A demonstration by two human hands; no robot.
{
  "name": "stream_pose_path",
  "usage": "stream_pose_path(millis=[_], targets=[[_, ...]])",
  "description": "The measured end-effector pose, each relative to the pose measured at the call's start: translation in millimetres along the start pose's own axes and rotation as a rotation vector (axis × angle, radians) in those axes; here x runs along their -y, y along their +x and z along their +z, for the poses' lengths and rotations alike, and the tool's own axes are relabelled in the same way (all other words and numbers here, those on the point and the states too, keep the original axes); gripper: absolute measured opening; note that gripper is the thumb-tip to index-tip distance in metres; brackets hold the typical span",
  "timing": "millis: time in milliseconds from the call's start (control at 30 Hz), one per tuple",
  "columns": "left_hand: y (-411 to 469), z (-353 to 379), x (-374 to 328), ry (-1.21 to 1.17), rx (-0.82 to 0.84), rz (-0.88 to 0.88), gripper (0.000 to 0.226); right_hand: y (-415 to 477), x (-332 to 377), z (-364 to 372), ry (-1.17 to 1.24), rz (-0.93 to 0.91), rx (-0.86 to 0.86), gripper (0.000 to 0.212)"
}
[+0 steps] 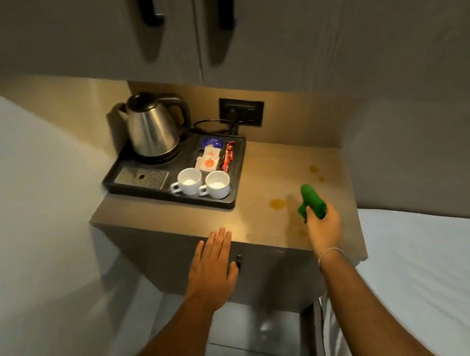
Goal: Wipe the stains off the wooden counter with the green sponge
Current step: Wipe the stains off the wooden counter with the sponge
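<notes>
The wooden counter [279, 159] carries several yellowish stains: one large stain [276, 203] near the front middle and a smaller stain [314, 168] further back on the right. My right hand [324, 228] grips the green sponge [312, 202], which is folded and held just above the counter, right of the large stain. My left hand [213, 260] lies flat with fingers apart at the counter's front edge, holding nothing.
A black tray [236, 177] on the counter's left holds a steel kettle [152, 126], two white cups [202, 182] and sachets [212, 156]. A wall socket [242, 111] sits behind. Cupboard doors [188, 17] hang overhead. A white bed [448, 268] lies to the right.
</notes>
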State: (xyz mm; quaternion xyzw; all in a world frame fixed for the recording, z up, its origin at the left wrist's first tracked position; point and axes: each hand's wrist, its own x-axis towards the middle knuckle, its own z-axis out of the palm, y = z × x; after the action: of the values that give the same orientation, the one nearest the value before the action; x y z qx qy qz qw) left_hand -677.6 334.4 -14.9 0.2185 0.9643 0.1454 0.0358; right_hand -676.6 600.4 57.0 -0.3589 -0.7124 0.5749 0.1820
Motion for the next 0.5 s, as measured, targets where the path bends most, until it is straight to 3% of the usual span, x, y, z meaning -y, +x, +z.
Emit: stream_pose_path(millis=[100,167,267,367,433,500], targets=[[44.8,12.4,-12.3,-0.002,0.069,-0.048,0.081,47.3,-14.5,-9.2,-0.155,0.014,-0.066,0.050],[64.6,19.1,-17.7,-0.014,0.096,-0.068,0.080,55.7,-32.2,-3.8,-0.273,0.055,0.053,0.051],[79.6,29.1,-17.4,-0.041,0.116,-0.075,0.078,34.7,-66.5,16.0,-0.682,-0.272,0.291,0.078],[81.0,40.1,-8.0,-0.039,0.119,-0.062,0.079,-3.1,-91.8,11.3,-0.808,-0.497,0.455,0.095],[79.9,43.6,-2.5,-0.045,0.113,-0.041,0.079,-14.2,-105.3,-13.0,-0.858,-0.513,0.533,0.099],[80.3,43.4,-0.2,-0.055,0.120,-0.027,0.078,-3.8,-106.1,-42.6,-0.833,-0.422,0.417,0.095]])
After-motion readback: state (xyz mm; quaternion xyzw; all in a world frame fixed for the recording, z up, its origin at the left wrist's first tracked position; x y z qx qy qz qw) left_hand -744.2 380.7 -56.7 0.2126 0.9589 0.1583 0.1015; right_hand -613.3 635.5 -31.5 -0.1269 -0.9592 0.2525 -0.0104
